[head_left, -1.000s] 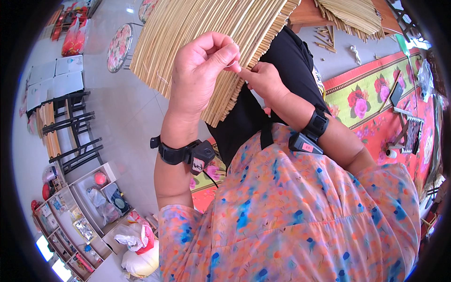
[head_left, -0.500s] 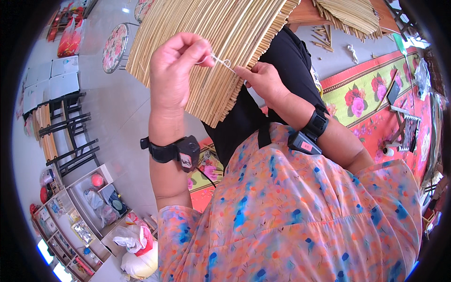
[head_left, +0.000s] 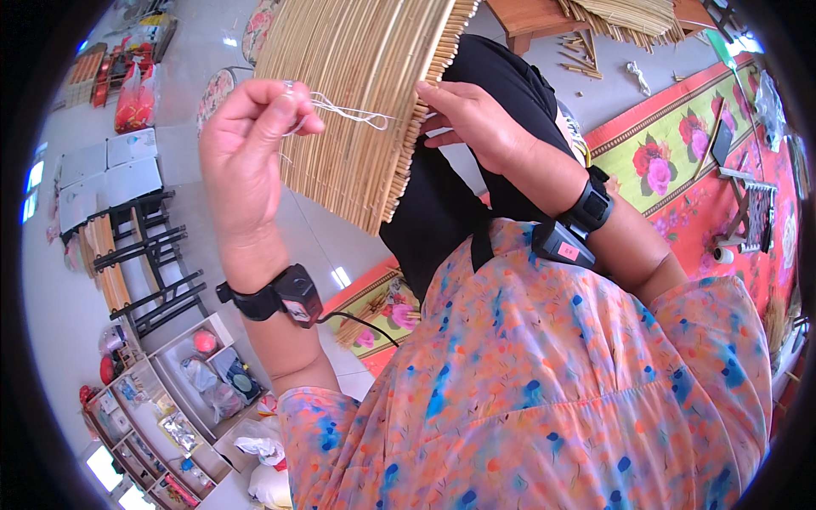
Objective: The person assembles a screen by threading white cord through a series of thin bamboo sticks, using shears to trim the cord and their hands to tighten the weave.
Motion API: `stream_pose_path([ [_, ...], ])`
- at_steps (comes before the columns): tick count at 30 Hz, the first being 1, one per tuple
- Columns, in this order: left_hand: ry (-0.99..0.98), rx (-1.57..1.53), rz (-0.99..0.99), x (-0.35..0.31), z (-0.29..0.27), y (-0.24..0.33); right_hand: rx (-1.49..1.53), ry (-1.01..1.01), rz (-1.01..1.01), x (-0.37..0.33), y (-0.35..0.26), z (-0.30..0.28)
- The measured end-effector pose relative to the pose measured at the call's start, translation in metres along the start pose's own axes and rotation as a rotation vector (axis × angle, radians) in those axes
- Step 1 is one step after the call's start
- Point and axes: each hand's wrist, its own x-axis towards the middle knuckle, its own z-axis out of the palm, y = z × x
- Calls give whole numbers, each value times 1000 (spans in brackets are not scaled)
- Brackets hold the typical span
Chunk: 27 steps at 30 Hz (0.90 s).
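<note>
A mat of thin tan reeds point(head_left: 348, 59) laid side by side slopes over my lap, its cut ends along the right edge. My left hand point(head_left: 255, 132) is closed, pinching a white string point(head_left: 348, 112) above the mat's left part. From those fingers the string runs right in a loose, twisted loop over the reeds. A small shiny bit shows at the fingertips, too small to name. My right hand point(head_left: 476, 123) grips the mat's right edge, thumb on top; some of its fingers are partly hidden by the reed ends.
Another bundle of reeds point(head_left: 633, 17) lies on a wooden bench point(head_left: 518, 21) at the far right, with short cut pieces point(head_left: 582, 55) on the floor. A floral rug point(head_left: 680, 161) covers the right side. Folded black-legged furniture point(head_left: 144, 263) and a shelf box point(head_left: 161, 382) stand left.
My left hand has moved left and slightly down with the string, and a longer loop shows. The mat has shifted left in view. My right hand stays at its edge, now higher up.
</note>
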Motion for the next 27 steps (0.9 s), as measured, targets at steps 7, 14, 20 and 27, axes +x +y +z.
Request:
stream_pose_path([
  [7, -87, 247, 99, 29, -21, 74, -124, -5, -74, 18, -68, 25],
  [14, -11, 351, 152, 43, -40, 134, -367, -62, -197, 44, -125, 64],
  [20, -11, 363, 107, 37, -35, 134, -398, -59, -195, 45, -128, 56],
  [27, -80, 253, -22, 4, 17, 60, -260, -46, 33, 35, -58, 2],
])
